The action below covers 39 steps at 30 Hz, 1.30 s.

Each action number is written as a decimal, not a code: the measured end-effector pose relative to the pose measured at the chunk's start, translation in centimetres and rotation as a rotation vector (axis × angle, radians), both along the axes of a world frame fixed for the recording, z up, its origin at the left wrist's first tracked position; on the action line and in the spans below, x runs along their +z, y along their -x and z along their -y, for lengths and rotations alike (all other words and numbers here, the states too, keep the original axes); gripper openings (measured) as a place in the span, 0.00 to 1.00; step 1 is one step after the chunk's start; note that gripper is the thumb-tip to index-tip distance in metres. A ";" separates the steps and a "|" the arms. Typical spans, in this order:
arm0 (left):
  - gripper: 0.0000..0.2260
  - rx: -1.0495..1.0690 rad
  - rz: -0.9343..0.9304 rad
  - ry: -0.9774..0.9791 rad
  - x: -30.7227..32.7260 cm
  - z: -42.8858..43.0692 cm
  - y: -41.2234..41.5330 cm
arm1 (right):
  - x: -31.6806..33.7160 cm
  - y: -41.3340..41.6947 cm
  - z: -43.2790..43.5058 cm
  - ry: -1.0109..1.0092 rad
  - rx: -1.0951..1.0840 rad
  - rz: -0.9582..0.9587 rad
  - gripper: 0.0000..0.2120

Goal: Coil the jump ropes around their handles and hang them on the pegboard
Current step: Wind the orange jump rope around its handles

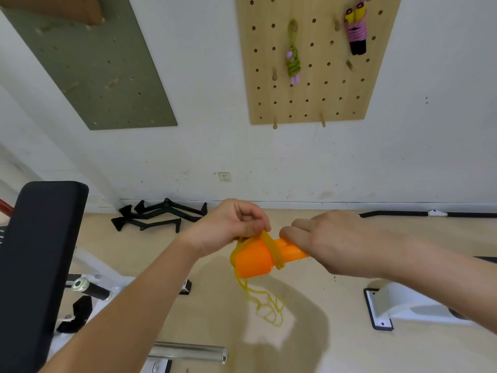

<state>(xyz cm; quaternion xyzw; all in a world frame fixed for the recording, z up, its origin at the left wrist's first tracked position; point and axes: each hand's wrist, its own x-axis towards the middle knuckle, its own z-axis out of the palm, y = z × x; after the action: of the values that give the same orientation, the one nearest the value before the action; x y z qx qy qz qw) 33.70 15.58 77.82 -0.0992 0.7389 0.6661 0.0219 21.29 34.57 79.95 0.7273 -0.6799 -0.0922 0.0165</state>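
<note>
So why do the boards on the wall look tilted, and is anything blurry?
Head view: the wide-angle lens makes the wooden pegboard and green board lean apart; the loose yellow rope dangling below the orange handles is smeared, likely by motion; a soft shadow falls on the floor; no harsh glare.

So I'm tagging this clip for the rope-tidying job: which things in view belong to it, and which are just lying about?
Job: orange plastic jump-rope handles held in the right hand; thin yellow rope pinched by the left hand; light wooden pegboard; green coiled rope and pink coiled rope hung on it.
Lying about: black metal gym handles; black padded bench; grey-green pegboard.
</note>
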 end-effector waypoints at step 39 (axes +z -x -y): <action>0.11 -0.034 -0.024 0.429 3.5 0.7 0.3 | 3.6 -1.7 2.1 -0.127 -0.056 -0.031 0.11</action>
<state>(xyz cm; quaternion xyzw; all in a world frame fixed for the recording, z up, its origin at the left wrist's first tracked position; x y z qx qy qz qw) 33.42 14.93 81.33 -0.0812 0.8656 0.4941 0.0028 22.96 32.48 83.56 0.7060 -0.6925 -0.1469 -0.0214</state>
